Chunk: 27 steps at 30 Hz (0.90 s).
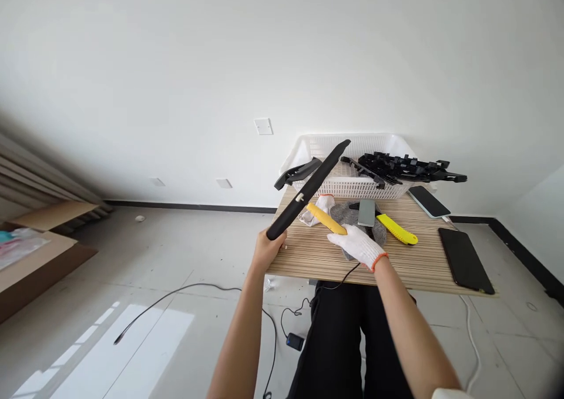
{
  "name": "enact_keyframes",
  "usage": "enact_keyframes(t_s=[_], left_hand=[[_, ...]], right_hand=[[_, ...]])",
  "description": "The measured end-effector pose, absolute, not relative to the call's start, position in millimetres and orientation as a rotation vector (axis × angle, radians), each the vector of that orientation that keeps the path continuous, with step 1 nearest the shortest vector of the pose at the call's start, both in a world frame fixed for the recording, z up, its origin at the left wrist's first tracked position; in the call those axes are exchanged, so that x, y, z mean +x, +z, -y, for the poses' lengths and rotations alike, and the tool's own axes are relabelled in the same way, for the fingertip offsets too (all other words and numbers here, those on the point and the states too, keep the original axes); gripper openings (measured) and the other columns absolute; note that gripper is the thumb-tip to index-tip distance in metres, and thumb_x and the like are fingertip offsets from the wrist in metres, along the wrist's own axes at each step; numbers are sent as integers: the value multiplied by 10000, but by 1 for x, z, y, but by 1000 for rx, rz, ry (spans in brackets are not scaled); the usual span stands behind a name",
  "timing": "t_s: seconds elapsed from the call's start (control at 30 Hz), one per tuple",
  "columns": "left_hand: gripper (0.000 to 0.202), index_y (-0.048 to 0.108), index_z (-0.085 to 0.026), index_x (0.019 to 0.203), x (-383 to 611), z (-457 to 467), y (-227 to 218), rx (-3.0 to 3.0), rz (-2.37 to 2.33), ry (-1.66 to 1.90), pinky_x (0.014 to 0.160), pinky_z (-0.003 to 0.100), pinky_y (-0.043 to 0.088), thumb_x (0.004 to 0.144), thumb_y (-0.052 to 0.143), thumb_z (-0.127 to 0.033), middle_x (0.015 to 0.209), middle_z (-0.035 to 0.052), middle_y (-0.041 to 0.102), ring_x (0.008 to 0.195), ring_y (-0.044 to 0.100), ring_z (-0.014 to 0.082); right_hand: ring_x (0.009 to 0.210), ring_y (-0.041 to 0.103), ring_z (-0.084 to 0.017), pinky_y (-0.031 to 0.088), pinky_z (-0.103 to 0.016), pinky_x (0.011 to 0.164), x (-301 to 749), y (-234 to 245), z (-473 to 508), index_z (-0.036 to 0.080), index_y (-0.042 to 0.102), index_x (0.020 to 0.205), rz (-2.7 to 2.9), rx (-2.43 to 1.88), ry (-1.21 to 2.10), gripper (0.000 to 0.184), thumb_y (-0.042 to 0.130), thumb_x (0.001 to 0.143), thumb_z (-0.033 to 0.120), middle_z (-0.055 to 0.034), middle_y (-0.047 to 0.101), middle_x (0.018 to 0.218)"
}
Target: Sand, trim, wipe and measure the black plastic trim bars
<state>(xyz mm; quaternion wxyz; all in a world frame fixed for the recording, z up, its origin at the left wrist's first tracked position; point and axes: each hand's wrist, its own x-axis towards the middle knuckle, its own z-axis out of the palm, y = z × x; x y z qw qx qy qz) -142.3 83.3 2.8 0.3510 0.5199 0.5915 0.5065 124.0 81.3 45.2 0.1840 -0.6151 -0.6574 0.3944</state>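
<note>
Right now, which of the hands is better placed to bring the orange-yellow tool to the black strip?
Right, probably: the gloved right hand grips the orange-yellow tool, its far end near the black strip. The bare left hand holds that strip's lower end.

Tilted black strip (314, 182), yellow tool (326, 218)

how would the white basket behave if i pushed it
The basket is probably light for its size, given its lattice walls. Wide and low, it seems unlikely to tip, but black parts jutting over its rim might shift.
</note>
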Motion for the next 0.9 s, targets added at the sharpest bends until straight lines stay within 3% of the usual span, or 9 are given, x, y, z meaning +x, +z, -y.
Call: enact_keyframes(t_s=[0.3, 0.9], left_hand=[[275, 521, -201, 602, -143, -80, -1, 1344, -1664, 1277, 547, 256, 438, 790, 675, -331, 492, -19, 545, 491, 531, 130], [291, 531, -199, 578, -142, -82, -5, 1333, -1714, 1298, 570, 259, 456, 787, 688, -327, 492, -13, 547, 499, 528, 127]], right_hand=[[879, 660, -292, 412, -338, 695, 99, 30, -58, 273, 648, 977, 1655, -1894, 1026, 495, 522, 819, 725, -73, 712, 916], [884, 668, -319, 419, -364, 695, 99, 29, -54, 265, 627, 987, 1565, -1934, 1055, 658, 382, 818, 851, -93, 699, 869]])
